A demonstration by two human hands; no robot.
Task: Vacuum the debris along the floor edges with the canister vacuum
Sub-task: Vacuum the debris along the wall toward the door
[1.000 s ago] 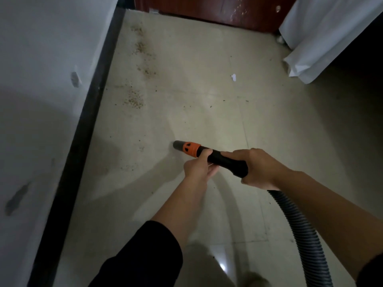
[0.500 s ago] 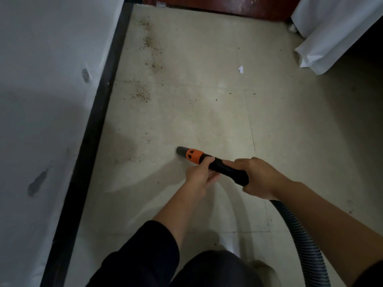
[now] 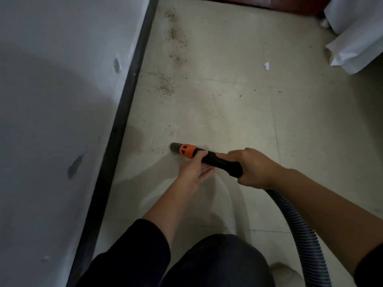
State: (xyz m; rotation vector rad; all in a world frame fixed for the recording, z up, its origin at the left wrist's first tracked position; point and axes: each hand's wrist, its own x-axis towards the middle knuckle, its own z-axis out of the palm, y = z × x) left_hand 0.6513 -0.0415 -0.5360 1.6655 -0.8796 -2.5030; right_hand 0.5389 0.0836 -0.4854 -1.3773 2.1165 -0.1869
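The right hand [image 3: 255, 168] has a full, tight grip around the black handle [image 3: 222, 163] of the vacuum, fingers wrapped over the top and the ribbed hose [image 3: 298, 228] trailing back from under the wrist toward the lower right. The left hand [image 3: 193, 169] rests further forward: its thumb lies on top of the handle just behind the orange collar [image 3: 187, 151], while the other fingers are loose and partly spread beneath, so its grip is light and half open rather than wrapped round. The dark nozzle [image 3: 174, 146] pokes out past the collar and points left, low over the pale tiled floor [image 3: 238, 112], near the black skirting [image 3: 124, 121] that runs along the foot of the grey wall [image 3: 51, 100]. Whether the nozzle tip touches the floor cannot be told. A few small specks lie just beside the tip. Further along the edge, patches of brown debris [image 3: 165, 84] form a broken line near the skirting, well apart from the nozzle. A small white scrap [image 3: 267, 65] lies out on the open floor, and a white sheet [image 3: 356, 42] hangs at the upper right. A dark-clad knee [image 3: 217, 262] fills the bottom of the view.
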